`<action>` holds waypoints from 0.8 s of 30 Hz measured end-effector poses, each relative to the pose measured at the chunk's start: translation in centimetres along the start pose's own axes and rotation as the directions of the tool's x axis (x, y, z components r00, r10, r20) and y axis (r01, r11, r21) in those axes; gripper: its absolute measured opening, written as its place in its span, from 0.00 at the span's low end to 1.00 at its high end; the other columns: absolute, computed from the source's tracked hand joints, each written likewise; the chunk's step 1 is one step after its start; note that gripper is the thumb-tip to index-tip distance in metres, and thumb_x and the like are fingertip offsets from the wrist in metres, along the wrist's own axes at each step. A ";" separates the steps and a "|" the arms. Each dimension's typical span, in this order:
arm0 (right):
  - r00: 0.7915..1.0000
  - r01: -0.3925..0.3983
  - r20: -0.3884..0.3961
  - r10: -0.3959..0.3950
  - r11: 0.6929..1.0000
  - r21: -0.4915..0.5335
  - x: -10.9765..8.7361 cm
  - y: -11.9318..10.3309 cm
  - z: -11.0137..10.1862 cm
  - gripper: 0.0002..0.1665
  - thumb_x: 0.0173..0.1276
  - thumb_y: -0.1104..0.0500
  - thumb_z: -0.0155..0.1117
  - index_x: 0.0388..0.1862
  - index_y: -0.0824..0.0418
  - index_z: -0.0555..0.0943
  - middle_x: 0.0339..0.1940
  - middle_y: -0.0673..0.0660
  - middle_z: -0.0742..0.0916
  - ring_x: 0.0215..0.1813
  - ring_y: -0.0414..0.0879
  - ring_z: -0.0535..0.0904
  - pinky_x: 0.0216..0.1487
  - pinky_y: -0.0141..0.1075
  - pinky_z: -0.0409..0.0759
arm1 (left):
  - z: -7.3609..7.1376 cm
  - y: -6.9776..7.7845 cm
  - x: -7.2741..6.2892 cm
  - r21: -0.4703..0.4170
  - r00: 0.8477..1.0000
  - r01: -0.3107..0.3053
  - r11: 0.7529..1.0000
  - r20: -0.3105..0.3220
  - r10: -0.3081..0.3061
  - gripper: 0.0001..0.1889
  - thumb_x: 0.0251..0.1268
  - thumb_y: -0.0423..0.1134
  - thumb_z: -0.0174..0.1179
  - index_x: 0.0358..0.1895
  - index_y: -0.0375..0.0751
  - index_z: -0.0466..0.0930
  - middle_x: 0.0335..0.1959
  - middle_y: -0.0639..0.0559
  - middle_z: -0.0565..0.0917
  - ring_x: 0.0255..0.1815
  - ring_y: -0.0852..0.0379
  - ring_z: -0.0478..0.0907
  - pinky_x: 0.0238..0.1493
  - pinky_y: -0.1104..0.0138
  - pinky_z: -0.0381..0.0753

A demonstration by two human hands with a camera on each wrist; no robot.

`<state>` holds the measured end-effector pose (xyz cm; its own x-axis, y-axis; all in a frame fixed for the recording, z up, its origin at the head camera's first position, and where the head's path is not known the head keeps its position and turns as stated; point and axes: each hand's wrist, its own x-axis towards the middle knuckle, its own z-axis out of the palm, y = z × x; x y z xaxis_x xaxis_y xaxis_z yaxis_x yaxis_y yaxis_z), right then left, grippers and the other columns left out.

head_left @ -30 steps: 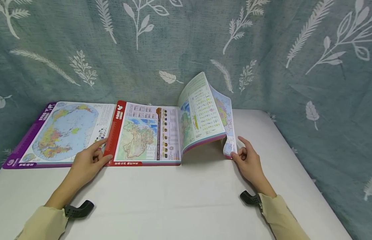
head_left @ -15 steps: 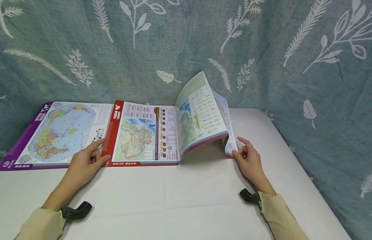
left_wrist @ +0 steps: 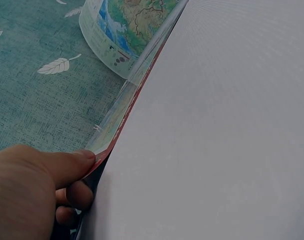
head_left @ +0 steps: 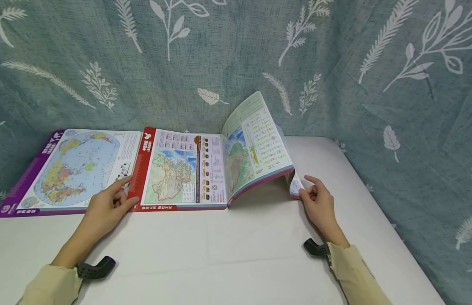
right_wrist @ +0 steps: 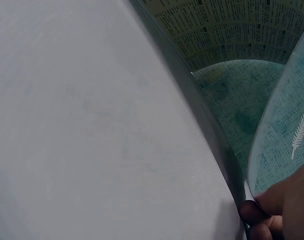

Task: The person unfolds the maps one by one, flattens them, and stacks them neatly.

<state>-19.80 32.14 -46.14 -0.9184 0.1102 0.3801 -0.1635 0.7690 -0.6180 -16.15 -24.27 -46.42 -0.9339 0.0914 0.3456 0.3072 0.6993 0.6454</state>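
A red-edged folding map [head_left: 172, 169] lies in the middle of the table, its left panel flat. My left hand [head_left: 106, 207] pinches its near left corner, thumb on top and fingers curled beneath, as the left wrist view shows. From a crease to the right, a panel [head_left: 255, 148] with a relief map and text rises and bows towards the right. Behind it stands a further panel, mostly hidden, its lower corner [head_left: 295, 188] near the table. My right hand [head_left: 317, 205] pinches that corner between thumb and fingers; the right wrist view has the fingers [right_wrist: 254, 212] at its edge.
A purple-edged world map [head_left: 79, 165] lies flat at the left, against the red strip. A white cloth [head_left: 209, 254] covers the table. Close behind hangs a green curtain [head_left: 163, 93] with white leaf prints. Each wrist carries a black camera mount [head_left: 96, 267].
My right hand has shifted slightly right with the pinched corner. The raised panel has spread rightwards, covering more of the panel behind it. My left hand keeps its hold; the whole view has shifted a little.
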 end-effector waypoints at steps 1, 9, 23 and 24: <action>1.000 -0.009 -0.005 0.009 1.000 -0.007 0.0 0.0 0.0 0.26 0.72 0.68 0.68 0.68 0.66 0.78 0.29 0.60 0.86 0.28 0.34 0.73 0.32 0.22 0.68 | 0.0 0.0 0.0 -0.001 1.000 0.001 1.000 0.001 -0.001 0.32 0.69 0.36 0.71 0.73 0.32 0.73 0.19 0.57 0.69 0.20 0.67 0.60 0.29 0.69 0.60; 0.997 -0.068 -0.044 0.066 0.997 -0.043 0.0 0.0 -0.1 0.24 0.73 0.67 0.67 0.67 0.66 0.79 0.31 0.62 0.87 0.28 0.37 0.74 0.32 0.23 0.68 | 0.0 0.2 -0.1 0.010 1.000 0.013 1.000 0.008 -0.013 0.32 0.69 0.37 0.71 0.73 0.33 0.73 0.19 0.57 0.68 0.20 0.67 0.60 0.29 0.68 0.60; 0.987 -0.117 -0.116 0.107 0.990 -0.079 0.0 0.1 -0.3 0.22 0.73 0.66 0.66 0.65 0.66 0.80 0.32 0.63 0.89 0.29 0.40 0.76 0.36 0.31 0.70 | -0.1 0.2 -0.1 0.030 1.000 0.013 0.999 0.001 -0.013 0.32 0.69 0.36 0.72 0.73 0.32 0.73 0.19 0.57 0.68 0.21 0.66 0.59 0.30 0.69 0.59; 0.987 -0.121 -0.119 0.111 0.990 -0.078 0.0 0.1 -0.3 0.22 0.73 0.66 0.66 0.65 0.66 0.80 0.32 0.63 0.89 0.30 0.40 0.77 0.37 0.32 0.70 | -0.1 0.2 -0.1 0.030 1.000 0.012 0.999 0.000 -0.012 0.32 0.69 0.36 0.72 0.73 0.32 0.73 0.19 0.57 0.68 0.21 0.66 0.59 0.30 0.68 0.59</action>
<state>-19.66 32.44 -46.00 -0.8815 0.2688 0.3882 -0.0227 0.7971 -0.6035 -15.96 -24.19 -46.26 -0.9376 0.0834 0.3376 0.2906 0.7210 0.6291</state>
